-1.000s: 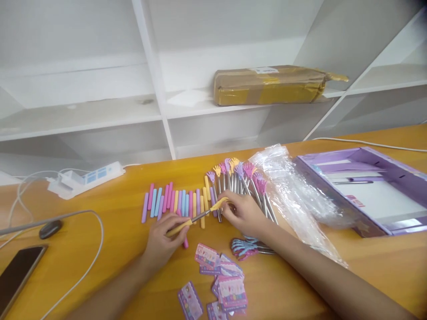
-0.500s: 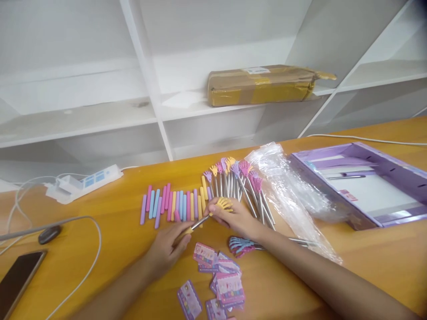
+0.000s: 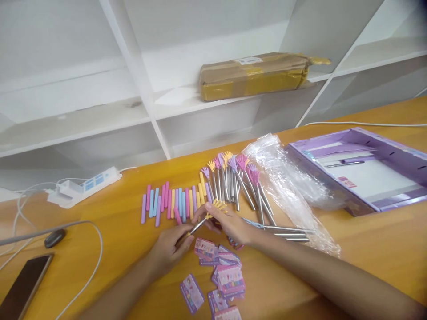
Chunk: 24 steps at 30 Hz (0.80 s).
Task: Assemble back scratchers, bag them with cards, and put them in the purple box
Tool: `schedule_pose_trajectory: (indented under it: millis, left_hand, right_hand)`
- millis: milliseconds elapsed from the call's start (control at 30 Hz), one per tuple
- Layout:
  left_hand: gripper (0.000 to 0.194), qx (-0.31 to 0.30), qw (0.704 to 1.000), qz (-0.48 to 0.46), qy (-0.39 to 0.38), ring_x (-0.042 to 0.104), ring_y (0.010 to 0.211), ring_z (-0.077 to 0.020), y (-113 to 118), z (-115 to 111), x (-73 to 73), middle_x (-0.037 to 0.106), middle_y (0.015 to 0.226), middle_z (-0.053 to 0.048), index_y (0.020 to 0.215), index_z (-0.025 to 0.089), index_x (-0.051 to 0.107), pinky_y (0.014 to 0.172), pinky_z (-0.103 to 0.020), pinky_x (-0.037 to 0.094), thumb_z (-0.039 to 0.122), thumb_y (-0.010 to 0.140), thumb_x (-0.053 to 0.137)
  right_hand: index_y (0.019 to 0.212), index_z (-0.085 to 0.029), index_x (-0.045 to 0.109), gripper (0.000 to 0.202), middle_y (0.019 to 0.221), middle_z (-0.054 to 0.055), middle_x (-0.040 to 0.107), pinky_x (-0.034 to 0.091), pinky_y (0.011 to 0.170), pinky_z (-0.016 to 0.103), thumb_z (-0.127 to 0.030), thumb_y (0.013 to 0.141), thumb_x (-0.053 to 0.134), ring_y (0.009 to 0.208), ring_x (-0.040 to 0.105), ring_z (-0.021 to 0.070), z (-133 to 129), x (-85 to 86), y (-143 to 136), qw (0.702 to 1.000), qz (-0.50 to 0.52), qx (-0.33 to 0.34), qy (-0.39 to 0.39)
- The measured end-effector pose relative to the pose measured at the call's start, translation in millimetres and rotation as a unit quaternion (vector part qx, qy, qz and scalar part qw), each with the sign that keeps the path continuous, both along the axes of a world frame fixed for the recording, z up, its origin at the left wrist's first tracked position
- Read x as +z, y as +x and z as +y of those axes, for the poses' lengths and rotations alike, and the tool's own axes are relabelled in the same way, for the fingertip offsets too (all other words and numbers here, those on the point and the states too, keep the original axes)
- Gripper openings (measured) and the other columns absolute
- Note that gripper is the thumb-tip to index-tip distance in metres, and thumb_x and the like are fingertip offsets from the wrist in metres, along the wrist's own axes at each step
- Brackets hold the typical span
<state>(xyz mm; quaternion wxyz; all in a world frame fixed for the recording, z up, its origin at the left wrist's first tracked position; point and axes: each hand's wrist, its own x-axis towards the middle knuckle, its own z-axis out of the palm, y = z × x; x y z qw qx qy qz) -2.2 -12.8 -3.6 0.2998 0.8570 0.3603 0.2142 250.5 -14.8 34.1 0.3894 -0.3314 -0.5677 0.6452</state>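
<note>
Between my two hands is a back scratcher (image 3: 199,224) with a metal rod and a yellow hand-shaped head. My left hand (image 3: 175,244) is closed around its handle end, where a bit of yellow shows. Close to the yellow head, my right hand (image 3: 223,221) grips the other end. Beyond my hands lies a row of coloured handle grips (image 3: 180,202) in pink, blue, purple and yellow. Several back scratchers (image 3: 233,178) with bare metal rods fan out behind my right hand. More rods (image 3: 290,233) lie under my right forearm, their heads partly hidden.
Printed cards (image 3: 230,280) lie scattered in front of me. To the right are clear plastic bags (image 3: 287,178) and a purple box (image 3: 370,206). A power strip (image 3: 90,184), a black mouse (image 3: 54,238) and a phone (image 3: 25,284) sit left. A taped carton (image 3: 253,78) rests on the shelf.
My right hand has shifted slightly left and turned around the yellow head. The blue-headed back scratcher beneath my right arm is now more covered. The camera view has moved a little.
</note>
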Motion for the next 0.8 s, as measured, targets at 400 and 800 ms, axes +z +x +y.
schedule_pose_trajectory:
  millis: [400,800]
  left_hand:
    - [0.033,-0.020,0.996,0.048,-0.074,0.058,0.066,-0.0161,-2.8,-1.6,5.6,0.062,0.076,0.001,0.102,0.021,0.063,0.065,-0.027,0.042,0.043,0.112,0.040]
    - [0.040,-0.009,0.996,0.025,-0.081,0.066,0.069,-0.0180,-4.7,8.4,12.8,0.073,0.080,-0.002,0.114,0.020,0.068,0.069,-0.028,0.048,0.047,0.113,0.039]
  right_hand:
    - [0.075,-0.017,0.074,0.080,0.056,0.000,0.038,0.030,0.054,0.027,-0.083,0.101,0.038,0.055,0.038,0.0128,-5.1,-0.2,-7.6,0.987,-0.011,-0.157,0.033]
    - [0.059,-0.019,0.040,0.067,0.054,-0.004,0.034,0.021,0.046,0.025,-0.061,0.111,0.043,0.047,0.029,0.0046,68.9,50.9,89.7,0.922,-0.011,-0.364,0.129]
